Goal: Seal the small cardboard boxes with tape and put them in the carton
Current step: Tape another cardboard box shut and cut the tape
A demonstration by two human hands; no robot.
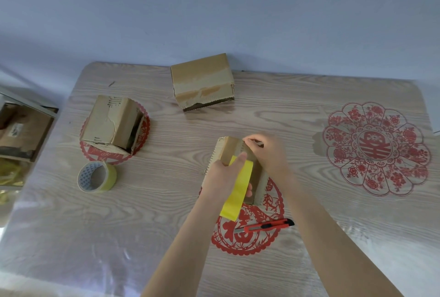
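Note:
A small cardboard box (227, 149) stands in the middle of the table between my hands. A strip of yellow tape (238, 192) lies over its top and hangs down toward me. My left hand (222, 177) grips the box's left side, thumb pressing the tape's upper end. My right hand (266, 153) curls its fingers over the box's far right top edge. Two more small boxes sit farther off: one with an open end (112, 124) at the left, one (202, 81) at the back. A roll of yellow tape (96, 177) lies at the left.
A red utility knife (266, 226) lies on the table just in front of the box. Red paper-cut decorations (376, 149) mark the wooden table (309, 111). Off the table's left edge stands a carton (23, 130) holding cardboard items. A wall runs behind the table.

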